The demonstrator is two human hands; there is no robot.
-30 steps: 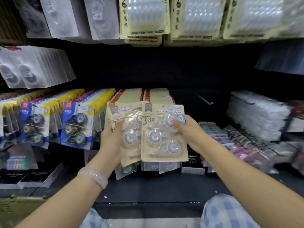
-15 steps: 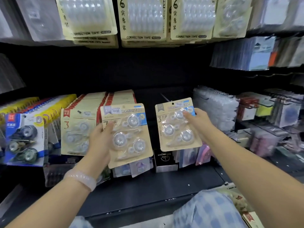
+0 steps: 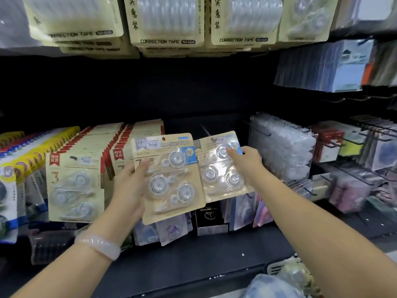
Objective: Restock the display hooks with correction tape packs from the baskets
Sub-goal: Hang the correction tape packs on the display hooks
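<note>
My left hand [image 3: 129, 188] grips a beige correction tape pack [image 3: 169, 179] by its left edge, tilted in front of the hooks. My right hand [image 3: 247, 161] holds a second beige correction tape pack [image 3: 219, 171] at its upper right, lifted to the empty hook [image 3: 206, 131] right of the hanging rows. Two full rows of matching hung packs [image 3: 75, 181] sit to the left. A white basket [image 3: 279, 267] shows at the bottom right edge.
Large correction tape cards [image 3: 165, 20] hang overhead. Blue and yellow packs [image 3: 12, 168] fill the far left. Clear blister packs [image 3: 281, 147] and mixed stationery on wire hooks [image 3: 352, 151] are to the right. A black box [image 3: 211, 218] and a dark shelf ledge [image 3: 182, 261] lie below.
The view has come closer to the shelf. My right hand has carried its pack up toward the empty hook, while my left hand keeps its pack beside it.
</note>
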